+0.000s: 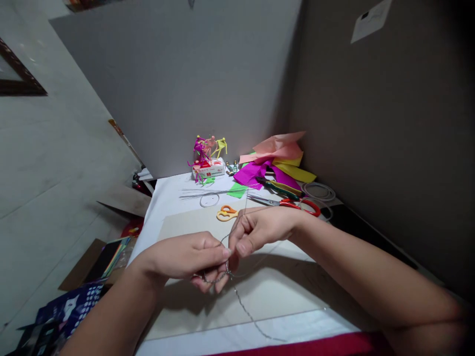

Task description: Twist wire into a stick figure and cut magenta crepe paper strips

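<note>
Both my hands meet over a grey mat (282, 291) on the white table. My left hand (185, 257) is closed, pinching a thin twisted metal wire (245, 309) between thumb and fingers. My right hand (256, 230) is closed too, pinching the same wire right beside the left fingertips. One twisted strand trails from the pinch toward the table's near edge. A finer strand loops up past my right hand.
Beyond the hands lie small orange scissors (227, 213), red-handled scissors (297, 203), straight wires (204, 194) and a wire ring. Further back are coloured paper sheets (276, 160), a small white box (210, 169) with paper figures, and coiled cord (319, 190). Boxes sit on the floor at left.
</note>
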Available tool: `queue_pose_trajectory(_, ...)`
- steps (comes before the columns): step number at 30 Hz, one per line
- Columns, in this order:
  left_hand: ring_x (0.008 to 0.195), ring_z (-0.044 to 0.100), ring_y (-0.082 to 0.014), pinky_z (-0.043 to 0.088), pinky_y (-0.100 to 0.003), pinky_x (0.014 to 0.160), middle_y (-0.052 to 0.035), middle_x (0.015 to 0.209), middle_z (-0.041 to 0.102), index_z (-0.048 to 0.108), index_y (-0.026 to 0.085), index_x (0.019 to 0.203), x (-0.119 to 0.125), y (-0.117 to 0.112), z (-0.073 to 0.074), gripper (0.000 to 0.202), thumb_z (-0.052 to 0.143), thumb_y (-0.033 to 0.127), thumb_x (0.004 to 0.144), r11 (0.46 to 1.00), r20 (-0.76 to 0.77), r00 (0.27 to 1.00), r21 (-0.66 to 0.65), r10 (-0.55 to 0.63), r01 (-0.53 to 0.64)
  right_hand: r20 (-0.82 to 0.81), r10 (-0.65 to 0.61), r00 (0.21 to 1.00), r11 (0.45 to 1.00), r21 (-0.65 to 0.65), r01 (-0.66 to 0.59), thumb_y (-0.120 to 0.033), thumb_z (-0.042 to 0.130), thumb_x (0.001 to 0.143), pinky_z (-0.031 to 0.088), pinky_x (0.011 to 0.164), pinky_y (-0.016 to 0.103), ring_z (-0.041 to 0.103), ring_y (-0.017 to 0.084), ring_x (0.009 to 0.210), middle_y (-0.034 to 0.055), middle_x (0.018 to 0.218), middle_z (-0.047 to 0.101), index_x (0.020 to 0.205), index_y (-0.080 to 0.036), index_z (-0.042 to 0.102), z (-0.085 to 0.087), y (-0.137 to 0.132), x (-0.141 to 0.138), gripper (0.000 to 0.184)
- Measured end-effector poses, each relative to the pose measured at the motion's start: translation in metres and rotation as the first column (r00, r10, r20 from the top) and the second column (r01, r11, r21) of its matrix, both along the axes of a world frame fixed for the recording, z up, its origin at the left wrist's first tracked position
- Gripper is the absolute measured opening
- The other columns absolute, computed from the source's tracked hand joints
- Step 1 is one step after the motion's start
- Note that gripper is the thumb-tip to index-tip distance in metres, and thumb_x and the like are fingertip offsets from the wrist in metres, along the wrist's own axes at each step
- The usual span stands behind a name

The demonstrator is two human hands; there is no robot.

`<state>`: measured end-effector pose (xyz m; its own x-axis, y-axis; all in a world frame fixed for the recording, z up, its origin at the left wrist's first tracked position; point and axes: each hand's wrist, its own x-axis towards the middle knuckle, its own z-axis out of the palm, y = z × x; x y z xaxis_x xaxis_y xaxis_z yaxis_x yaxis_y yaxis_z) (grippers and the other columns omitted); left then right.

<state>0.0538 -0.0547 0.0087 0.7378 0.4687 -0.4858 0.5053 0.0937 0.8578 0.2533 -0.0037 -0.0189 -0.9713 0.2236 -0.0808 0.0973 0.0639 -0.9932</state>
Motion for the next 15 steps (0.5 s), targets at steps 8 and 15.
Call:
queue_pose_trajectory(8, 0.041, 0.038, -0.0062, 0.03, -0.018, 0.042, 0.0018, 0.052, 0.049, 0.063, 0.014, 0.065, -0.003, 0.002, 0.003, 0.048, 0.039, 0.05, 0.088, 0.999, -0.17, 0.985, 0.047, -0.016, 0.024, -0.004, -0.02, 1.0, 0.939, 0.343, 0.02, -0.024, 0.061, 0.081, 0.039, 0.061, 0.017, 0.053, 0.009, 0.067, 0.0014, 0.075, 0.064, 0.086, -0.009, 0.068, -0.001, -0.006, -0.006, 0.018)
queue_pose_trajectory(15, 0.041, 0.034, -0.007, 0.029, -0.02, 0.043, 0.005, 0.047, 0.039, 0.058, 0.014, 0.064, -0.01, 0.012, 0.002, 0.045, 0.041, 0.049, 0.087, 0.995, -0.077, 0.995, 0.091, 0.057, -0.05, 0.05, -0.243, 0.969, 0.929, 0.301, 0.218, -0.041, 0.068, 0.071, 0.032, 0.054, 0.018, 0.045, 0.008, 0.061, -0.0033, 0.064, 0.053, 0.076, -0.011, 0.064, -0.005, -0.009, -0.013, 0.03)
